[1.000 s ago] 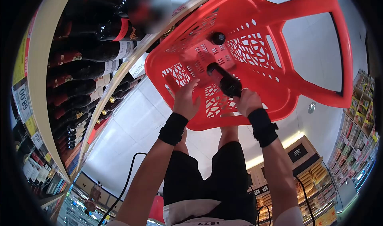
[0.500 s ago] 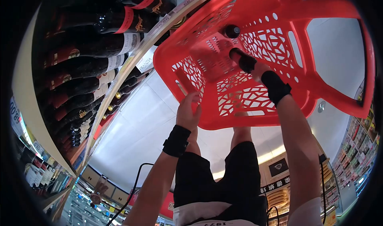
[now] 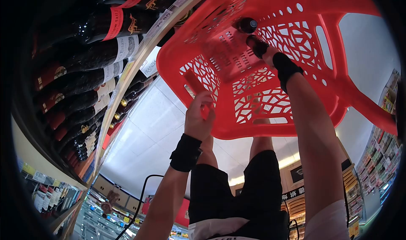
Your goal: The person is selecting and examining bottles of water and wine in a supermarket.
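While my right grip is closed around a dark bottle inside the red basket, a second bottle sits just beside it. My left grip is at the basket's near left side, thumb spread from curled fingers; I cannot tell whether it touches the basket. Wine bottles lie in rows on the shelf to my left.

My only view looks from the wearer's head, forward and steeply down, close above the red shopping basket at upper centre, with black shorts at lower centre.
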Motion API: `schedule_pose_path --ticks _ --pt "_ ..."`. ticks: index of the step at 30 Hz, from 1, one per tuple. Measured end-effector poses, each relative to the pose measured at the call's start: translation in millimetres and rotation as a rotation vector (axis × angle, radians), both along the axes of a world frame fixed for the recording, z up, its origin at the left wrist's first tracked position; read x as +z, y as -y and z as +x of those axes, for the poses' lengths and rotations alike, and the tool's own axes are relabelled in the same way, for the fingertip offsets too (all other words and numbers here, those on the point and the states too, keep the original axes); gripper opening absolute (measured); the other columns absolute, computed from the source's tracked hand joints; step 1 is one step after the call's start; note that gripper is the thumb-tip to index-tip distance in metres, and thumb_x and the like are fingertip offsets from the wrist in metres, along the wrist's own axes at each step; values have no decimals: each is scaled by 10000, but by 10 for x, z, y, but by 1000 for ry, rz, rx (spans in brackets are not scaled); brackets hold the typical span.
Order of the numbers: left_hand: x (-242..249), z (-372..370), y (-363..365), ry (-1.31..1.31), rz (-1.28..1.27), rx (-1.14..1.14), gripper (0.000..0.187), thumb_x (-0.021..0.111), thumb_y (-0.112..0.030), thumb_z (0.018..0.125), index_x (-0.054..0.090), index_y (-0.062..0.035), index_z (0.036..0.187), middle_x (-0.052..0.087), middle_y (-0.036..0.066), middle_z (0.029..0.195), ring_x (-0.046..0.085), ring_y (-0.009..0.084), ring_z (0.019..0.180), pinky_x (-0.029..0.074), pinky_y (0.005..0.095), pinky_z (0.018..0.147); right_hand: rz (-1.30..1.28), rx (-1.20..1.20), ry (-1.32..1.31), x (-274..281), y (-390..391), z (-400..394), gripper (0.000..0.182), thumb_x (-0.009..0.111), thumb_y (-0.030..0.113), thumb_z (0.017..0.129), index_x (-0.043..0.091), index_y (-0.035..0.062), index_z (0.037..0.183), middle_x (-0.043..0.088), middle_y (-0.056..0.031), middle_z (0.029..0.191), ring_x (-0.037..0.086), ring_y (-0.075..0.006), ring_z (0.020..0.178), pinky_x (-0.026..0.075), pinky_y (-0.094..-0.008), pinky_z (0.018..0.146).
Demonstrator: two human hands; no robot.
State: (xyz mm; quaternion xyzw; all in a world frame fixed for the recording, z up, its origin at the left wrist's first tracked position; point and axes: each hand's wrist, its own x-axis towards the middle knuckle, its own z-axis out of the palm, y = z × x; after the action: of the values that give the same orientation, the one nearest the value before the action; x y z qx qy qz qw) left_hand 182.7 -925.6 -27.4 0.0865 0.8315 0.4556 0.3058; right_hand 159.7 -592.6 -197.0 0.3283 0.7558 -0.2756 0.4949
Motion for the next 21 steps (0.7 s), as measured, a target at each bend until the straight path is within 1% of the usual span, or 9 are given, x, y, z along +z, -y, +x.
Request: schedule_pose_path --ticks 2,5,8,11,14,17,20,21 --pt "41 -14 -65 53 -10 -18 429 629 35 829 535 -49 1239 658 80 1075 644 203 1034 504 325 904 -12 -45 -18 -46 -20 -47 283 466 166 881 614 -62 959 644 -179 614 668 -277 538 545 -389 529" --pt "17 7 -126 52 -19 -13 392 637 19 837 557 -45 1216 666 82 1064 651 200 1017 499 323 899 -30 -30 -37 -261 -103 -82 266 481 156 862 615 -57 948 623 -165 587 651 -273 506 531 -397 504" --pt "-2 25 -123 39 -32 -47 489 624 54 780 549 -48 1252 647 136 1102 649 278 1005 527 360 889 38 -122 -71 -351 -129 -119 270 498 158 842 606 -62 957 630 -177 605 653 -274 506 530 -395 503" --pt "10 33 -145 40 -30 -42 484 623 41 783 550 -48 1253 649 143 1085 646 280 1011 523 365 891 22 -182 -89 -370 -144 -205 292 518 163 828 600 -68 985 641 -198 640 653 -286 509 531 -407 506" --pt "14 37 -130 55 -44 -64 474 621 24 790 552 -50 1254 647 143 1089 640 279 1026 516 372 897 10 -255 -145 -306 -95 -280 330 535 172 828 606 -67 1043 671 -220 734 677 -298 578 545 -401 562" --pt "4 42 -114 55 -53 -82 466 620 13 796 554 -53 1253 645 139 1095 636 273 1035 511 369 893 155 -157 -206 -550 -68 -266 353 553 183 838 618 -29 1113 695 -220 829 710 -299 698 562 -392 648" --pt "-23 55 -100 76 -45 -91 458 619 11 801 555 -51 1251 643 135 1101 634 268 1038 509 362 886 197 -225 -246 -782 -60 -174 364 570 183 847 626 22 1169 707 -216 904 724 -285 801 575 -373 734" --pt "-26 42 -102 91 -34 -86 454 619 10 803 555 -51 1249 644 133 1100 635 267 1035 509 361 884 180 -274 -263 -737 -43 -194 366 572 180 850 625 36 1181 708 -214 902 725 -285 806 579 -370 739"
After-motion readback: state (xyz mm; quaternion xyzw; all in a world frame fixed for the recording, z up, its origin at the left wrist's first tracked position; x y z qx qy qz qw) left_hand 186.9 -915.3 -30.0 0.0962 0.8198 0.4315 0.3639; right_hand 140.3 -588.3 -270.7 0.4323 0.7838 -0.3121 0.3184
